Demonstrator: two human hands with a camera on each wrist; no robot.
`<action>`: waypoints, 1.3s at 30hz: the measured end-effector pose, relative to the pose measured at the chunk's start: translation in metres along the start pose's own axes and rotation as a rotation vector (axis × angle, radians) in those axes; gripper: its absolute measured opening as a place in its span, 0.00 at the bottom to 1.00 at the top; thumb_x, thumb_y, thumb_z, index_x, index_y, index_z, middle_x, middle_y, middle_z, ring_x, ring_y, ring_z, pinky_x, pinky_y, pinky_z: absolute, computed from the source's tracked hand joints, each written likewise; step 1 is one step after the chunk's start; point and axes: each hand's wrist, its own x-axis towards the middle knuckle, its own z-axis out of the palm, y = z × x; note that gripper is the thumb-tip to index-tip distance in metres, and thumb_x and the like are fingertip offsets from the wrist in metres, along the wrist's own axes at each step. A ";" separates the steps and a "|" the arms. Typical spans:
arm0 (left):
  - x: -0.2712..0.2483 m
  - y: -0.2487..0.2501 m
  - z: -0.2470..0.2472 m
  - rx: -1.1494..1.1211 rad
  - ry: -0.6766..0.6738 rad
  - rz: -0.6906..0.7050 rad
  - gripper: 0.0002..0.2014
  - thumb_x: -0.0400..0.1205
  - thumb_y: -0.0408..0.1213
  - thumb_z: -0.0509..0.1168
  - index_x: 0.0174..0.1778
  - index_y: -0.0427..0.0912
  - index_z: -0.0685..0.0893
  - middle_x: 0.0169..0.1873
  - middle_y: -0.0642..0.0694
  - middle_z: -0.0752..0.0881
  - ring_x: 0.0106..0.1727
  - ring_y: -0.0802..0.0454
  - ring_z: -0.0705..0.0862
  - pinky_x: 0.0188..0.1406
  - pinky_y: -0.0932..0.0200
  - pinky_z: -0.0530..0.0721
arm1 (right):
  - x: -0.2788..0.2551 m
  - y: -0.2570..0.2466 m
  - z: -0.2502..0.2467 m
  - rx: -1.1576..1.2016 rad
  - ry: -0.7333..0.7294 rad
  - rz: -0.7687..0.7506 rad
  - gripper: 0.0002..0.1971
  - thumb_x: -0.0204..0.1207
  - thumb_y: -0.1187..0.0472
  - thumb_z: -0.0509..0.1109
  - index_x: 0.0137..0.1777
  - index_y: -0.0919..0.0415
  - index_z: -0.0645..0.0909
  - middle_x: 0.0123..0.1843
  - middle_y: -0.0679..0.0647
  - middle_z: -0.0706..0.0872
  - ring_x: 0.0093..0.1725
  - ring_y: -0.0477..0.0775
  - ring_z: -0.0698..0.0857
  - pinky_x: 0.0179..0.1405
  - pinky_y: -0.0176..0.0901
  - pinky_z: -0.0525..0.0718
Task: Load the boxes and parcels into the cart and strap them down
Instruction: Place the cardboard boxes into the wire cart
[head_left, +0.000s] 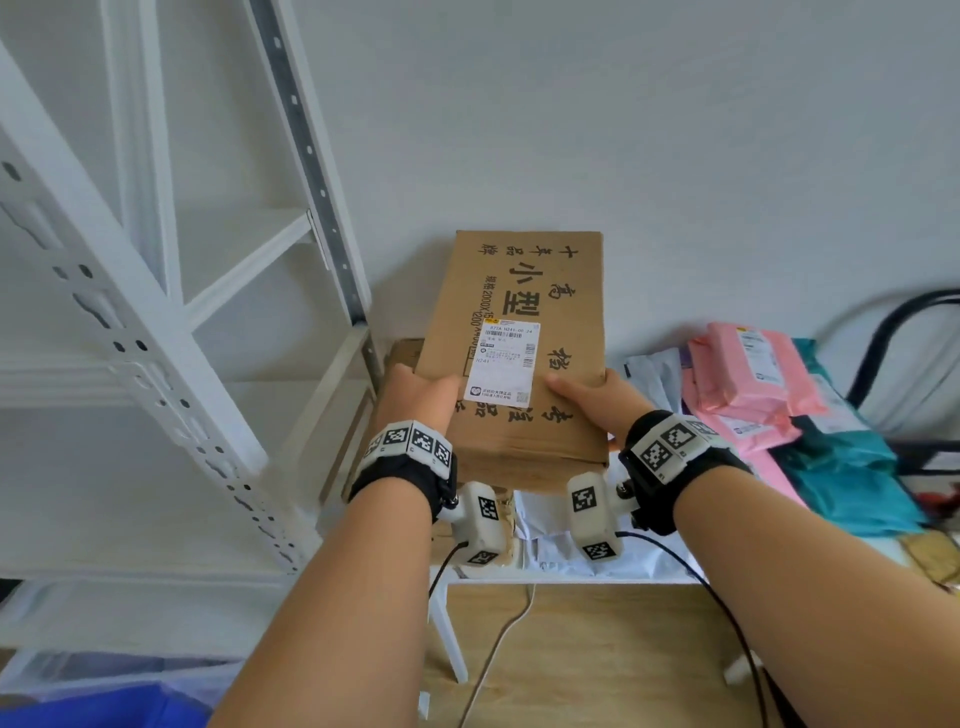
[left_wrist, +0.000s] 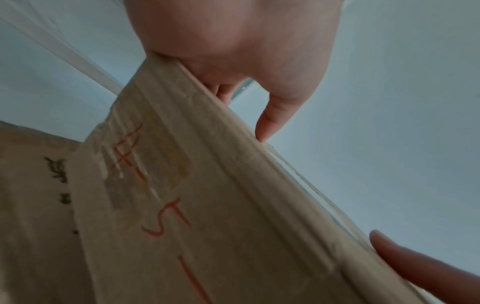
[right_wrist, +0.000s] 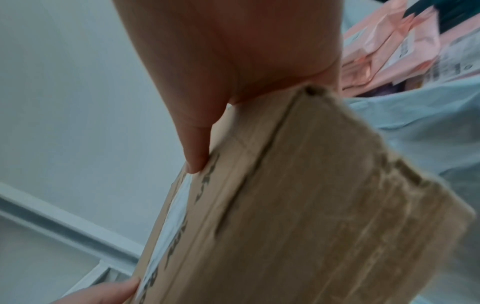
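A flat brown cardboard box with black printed characters and a white shipping label is held up off the table, its far end tilted upward. My left hand grips its left near edge, thumb on top and fingers under. My right hand grips the right near edge the same way. In the left wrist view the box's side shows red handwriting, with my left hand clamped on its edge. The right wrist view shows my right hand pinching the box. No cart is in view.
Another cardboard box lies on the white table under the lifted one. Pink parcels, teal parcels and white mailers are heaped to the right. A white metal shelving rack stands close on the left. A black curved tube is at far right.
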 end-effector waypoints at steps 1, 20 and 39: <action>-0.005 0.007 0.008 0.007 -0.019 0.017 0.14 0.71 0.44 0.66 0.51 0.48 0.74 0.39 0.50 0.85 0.37 0.50 0.85 0.32 0.58 0.79 | -0.001 0.004 -0.011 0.005 0.028 0.007 0.34 0.69 0.39 0.76 0.71 0.55 0.75 0.62 0.53 0.87 0.57 0.55 0.86 0.52 0.50 0.86; -0.141 0.128 0.285 0.033 -0.439 0.241 0.14 0.74 0.42 0.66 0.53 0.46 0.76 0.41 0.50 0.85 0.37 0.53 0.84 0.27 0.62 0.71 | -0.042 0.140 -0.311 0.284 0.502 0.183 0.49 0.45 0.33 0.80 0.68 0.53 0.76 0.53 0.52 0.90 0.49 0.55 0.91 0.52 0.54 0.89; -0.298 0.159 0.542 0.298 -0.874 0.390 0.18 0.73 0.44 0.65 0.57 0.43 0.75 0.44 0.47 0.83 0.39 0.50 0.81 0.31 0.58 0.72 | -0.131 0.291 -0.506 0.442 0.836 0.540 0.43 0.66 0.41 0.78 0.76 0.59 0.65 0.60 0.57 0.84 0.54 0.59 0.87 0.56 0.56 0.87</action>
